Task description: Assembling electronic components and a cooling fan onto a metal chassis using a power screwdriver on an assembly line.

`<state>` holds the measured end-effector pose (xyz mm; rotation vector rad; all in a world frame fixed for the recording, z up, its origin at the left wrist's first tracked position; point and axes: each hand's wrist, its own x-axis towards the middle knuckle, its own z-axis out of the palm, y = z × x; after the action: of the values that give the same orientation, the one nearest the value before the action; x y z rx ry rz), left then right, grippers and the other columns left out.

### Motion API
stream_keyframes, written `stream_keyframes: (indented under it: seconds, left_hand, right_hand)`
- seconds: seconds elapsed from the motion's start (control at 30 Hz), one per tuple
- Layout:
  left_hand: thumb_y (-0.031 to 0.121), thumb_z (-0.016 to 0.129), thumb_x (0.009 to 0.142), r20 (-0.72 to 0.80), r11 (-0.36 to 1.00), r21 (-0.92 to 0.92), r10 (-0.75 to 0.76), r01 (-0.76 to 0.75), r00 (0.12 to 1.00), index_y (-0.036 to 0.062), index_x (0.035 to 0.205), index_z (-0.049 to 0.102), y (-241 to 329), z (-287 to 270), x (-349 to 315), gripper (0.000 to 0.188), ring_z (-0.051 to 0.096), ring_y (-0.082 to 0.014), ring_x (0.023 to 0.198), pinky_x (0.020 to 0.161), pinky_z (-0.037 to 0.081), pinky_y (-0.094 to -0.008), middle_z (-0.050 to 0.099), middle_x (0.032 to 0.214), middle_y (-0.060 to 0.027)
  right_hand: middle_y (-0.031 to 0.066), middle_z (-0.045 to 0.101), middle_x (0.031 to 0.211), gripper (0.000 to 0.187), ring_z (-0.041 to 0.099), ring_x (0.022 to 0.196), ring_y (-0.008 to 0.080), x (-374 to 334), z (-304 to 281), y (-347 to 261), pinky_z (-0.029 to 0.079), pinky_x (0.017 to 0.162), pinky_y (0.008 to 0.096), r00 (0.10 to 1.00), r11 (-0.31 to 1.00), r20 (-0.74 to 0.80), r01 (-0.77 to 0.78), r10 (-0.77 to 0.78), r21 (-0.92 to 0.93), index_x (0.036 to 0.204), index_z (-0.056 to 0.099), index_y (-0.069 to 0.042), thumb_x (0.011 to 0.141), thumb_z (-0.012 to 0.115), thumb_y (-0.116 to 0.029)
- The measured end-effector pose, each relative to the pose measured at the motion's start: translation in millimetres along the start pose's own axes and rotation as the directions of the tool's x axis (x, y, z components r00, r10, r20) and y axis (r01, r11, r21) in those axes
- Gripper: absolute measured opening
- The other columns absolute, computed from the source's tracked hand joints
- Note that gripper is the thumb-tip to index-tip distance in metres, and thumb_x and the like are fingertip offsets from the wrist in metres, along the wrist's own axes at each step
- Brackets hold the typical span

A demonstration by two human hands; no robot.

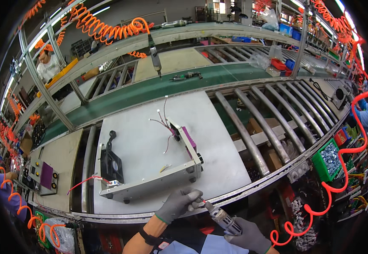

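My right hand (251, 237), in a grey glove, is wrapped round the body of a pneumatic screwdriver (223, 218) at the bench's near edge. Its tip points up and left toward my left hand (178, 205), also gloved, whose fingers are pinched at the bit; whatever they hold is too small to make out. Just beyond stands an open metal chassis (150, 184) with rubber feet on its near side. A black fan guard (111, 163) is at its left end, a purple panel (189, 143) at its right, and loose wires (163, 122) rise from it.
A white board (222, 148) carries the chassis on the roller conveyor (273, 127). At right, a green bin (328, 160) holds small metal parts, beside a coiled red air hose (307, 209). Another screwdriver (154, 57) hangs above the green belt (120, 98). A finished-looking unit (42, 177) sits left, near another person.
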<state>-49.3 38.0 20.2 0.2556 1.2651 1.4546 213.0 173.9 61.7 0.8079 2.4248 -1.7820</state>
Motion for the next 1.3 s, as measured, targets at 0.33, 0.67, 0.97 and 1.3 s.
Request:
stream_keyframes:
  seconds: [0.33, 0.67, 0.97, 1.3]
  left_hand:
    - [0.043, 0.055, 0.102, -0.142, 0.925, 0.377, 0.109, -0.048, 0.984, 0.0035, 0.105, 0.071, 14.2, 33.0, -16.7, 0.043, 0.046, -0.0047, 0.061, 0.055, 0.039, -0.0224, 0.054, 0.073, 0.0039]
    - [0.031, 0.078, 0.080, 0.350, -0.277, 0.931, 0.860, -0.238, 0.371, 0.0063, 0.089, 0.073, 115.8, 17.6, -14.2, 0.027, 0.060, -0.0267, 0.058, 0.053, 0.048, -0.0377, 0.057, 0.071, -0.0120]
    - [0.031, 0.078, 0.080, 0.280, -0.182, 0.958, 0.450, -0.220, 0.848, 0.0028, 0.092, 0.073, 126.3, -6.5, 7.1, 0.031, 0.066, -0.0289, 0.066, 0.063, 0.052, -0.0400, 0.065, 0.078, -0.0138]
    - [0.018, 0.064, 0.083, 0.141, 0.280, 0.949, 0.027, -0.143, 0.990, -0.0025, 0.099, 0.071, 150.5, -3.3, 3.9, 0.027, 0.063, -0.0203, 0.066, 0.067, 0.051, -0.0359, 0.068, 0.074, -0.0146]
  right_hand:
    - [0.0038, 0.060, 0.078, 0.039, 0.056, 0.059, 0.0073, 20.1, 17.8, 7.9, 0.046, 0.050, 0.0258, 0.980, 0.945, -0.019, -0.186, 0.199, 0.269, 0.112, 0.060, -0.003, 0.083, 0.078, -0.022]
    - [0.0026, 0.060, 0.074, 0.041, 0.056, 0.055, 0.0076, 47.9, 23.2, 4.7, 0.047, 0.048, 0.0247, 0.988, 0.966, -0.019, -0.147, 0.154, 0.214, 0.116, 0.057, -0.001, 0.086, 0.076, -0.019]
    - [0.0095, 0.066, 0.088, 0.051, 0.063, 0.071, 0.0143, 52.5, 25.2, 7.7, 0.053, 0.065, 0.0312, 0.980, 0.972, -0.038, -0.186, 0.193, 0.141, 0.118, 0.060, -0.001, 0.082, 0.078, -0.032]
    - [0.0020, 0.054, 0.071, 0.035, 0.049, 0.050, 0.0091, 45.8, 44.9, -12.7, 0.041, 0.044, 0.0266, 0.989, 0.977, -0.140, -0.009, 0.040, 0.214, 0.118, 0.055, -0.004, 0.090, 0.068, -0.020]
